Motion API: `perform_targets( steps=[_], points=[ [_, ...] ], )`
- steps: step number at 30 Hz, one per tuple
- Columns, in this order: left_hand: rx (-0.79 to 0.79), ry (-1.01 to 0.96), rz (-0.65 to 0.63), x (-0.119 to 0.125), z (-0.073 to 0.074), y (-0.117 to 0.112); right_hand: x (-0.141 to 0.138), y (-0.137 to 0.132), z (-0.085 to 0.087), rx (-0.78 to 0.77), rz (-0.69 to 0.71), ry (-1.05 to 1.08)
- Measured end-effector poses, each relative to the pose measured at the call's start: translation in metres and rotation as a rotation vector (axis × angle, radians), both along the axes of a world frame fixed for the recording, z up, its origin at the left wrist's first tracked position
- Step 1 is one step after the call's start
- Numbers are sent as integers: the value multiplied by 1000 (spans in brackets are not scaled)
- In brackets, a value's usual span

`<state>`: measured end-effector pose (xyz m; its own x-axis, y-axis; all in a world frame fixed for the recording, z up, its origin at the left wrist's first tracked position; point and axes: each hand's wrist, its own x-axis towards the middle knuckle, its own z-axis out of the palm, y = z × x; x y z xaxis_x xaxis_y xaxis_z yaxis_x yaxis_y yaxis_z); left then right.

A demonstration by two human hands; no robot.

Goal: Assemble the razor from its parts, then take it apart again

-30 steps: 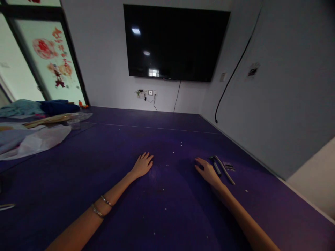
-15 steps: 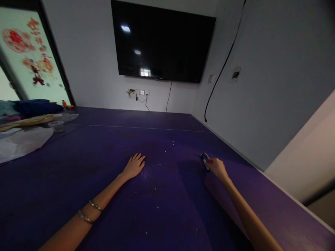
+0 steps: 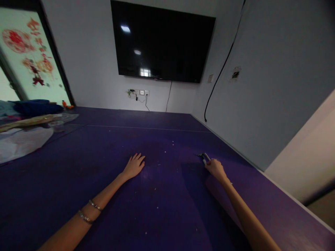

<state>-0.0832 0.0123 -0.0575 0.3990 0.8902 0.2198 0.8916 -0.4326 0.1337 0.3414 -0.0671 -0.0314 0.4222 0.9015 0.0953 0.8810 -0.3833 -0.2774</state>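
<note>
My left hand (image 3: pixel 134 166) lies palm down on the purple tabletop (image 3: pixel 117 209), fingers spread, holding nothing. Two bracelets circle that forearm. Off to the right, my right hand (image 3: pixel 216 168) is closed on the handles of a small pair of pliers (image 3: pixel 205 157). Their two pale handles stand somewhat apart, and the dark, thin head points left, low over the table. The palm and fingers hide the rear of the handles. Several tiny white specks (image 3: pixel 173 144) are scattered on the table between and below my hands.
A wall-mounted television (image 3: pixel 164 42) and sockets (image 3: pixel 141 92) are beyond the table. A black cable (image 3: pixel 222 68) hangs down the right wall to the table's edge. At the left lie blue cloth (image 3: pixel 36 107), a clear plastic cup (image 3: pixel 56 126) and white sheeting (image 3: pixel 26 143).
My right hand has shifted its hold on the pliers, and its fingers now cover more of the near handle. My left hand has stayed in place.
</note>
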Motion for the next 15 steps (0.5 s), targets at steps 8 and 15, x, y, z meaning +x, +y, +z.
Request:
perform_targets(
  steps=[8, 15],
  points=[
    [29, -199, -82, 38, 25, -7, -33, 1, 13, 107, 121, 33],
    [-151, -575, -236, 118, 45, -17, -124, 0, 43, 202, 285, -80]
  ],
)
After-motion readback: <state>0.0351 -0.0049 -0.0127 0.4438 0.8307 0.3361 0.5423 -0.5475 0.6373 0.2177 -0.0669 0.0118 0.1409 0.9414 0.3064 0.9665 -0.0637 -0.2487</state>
